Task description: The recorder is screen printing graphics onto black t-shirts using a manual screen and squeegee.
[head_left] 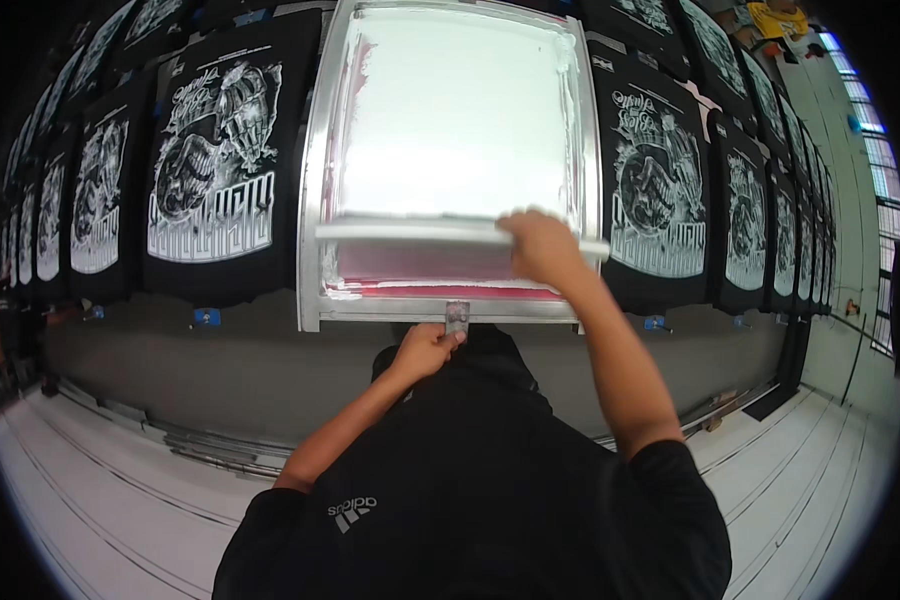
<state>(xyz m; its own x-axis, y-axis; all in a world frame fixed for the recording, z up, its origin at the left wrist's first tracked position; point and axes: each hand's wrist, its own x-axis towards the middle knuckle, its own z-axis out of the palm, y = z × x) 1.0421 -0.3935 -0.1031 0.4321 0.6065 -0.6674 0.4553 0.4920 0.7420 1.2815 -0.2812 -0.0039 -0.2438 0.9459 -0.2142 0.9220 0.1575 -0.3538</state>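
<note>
In front of me lies a screen printing frame (315,190) with pale metal sides. White ink (460,110) coats most of its mesh, and a pinkish strip shows along the near end. My right hand (545,247) is closed around a long squeegee (410,232) that spans the frame from side to side near its close end. Slight blur marks the squeegee and that hand. Below the frame's near edge, my left hand (428,350) pinches a small grey metal clamp or tab (457,318) at the middle. What lies beneath the frame is hidden.
Black printed T-shirts lie in long rows to the left (215,160) and right (660,170). Blue clips (206,317) show below their hems. A person in a yellow shirt (775,22) is at the far right. White plank-like flooring (120,470) spreads around me.
</note>
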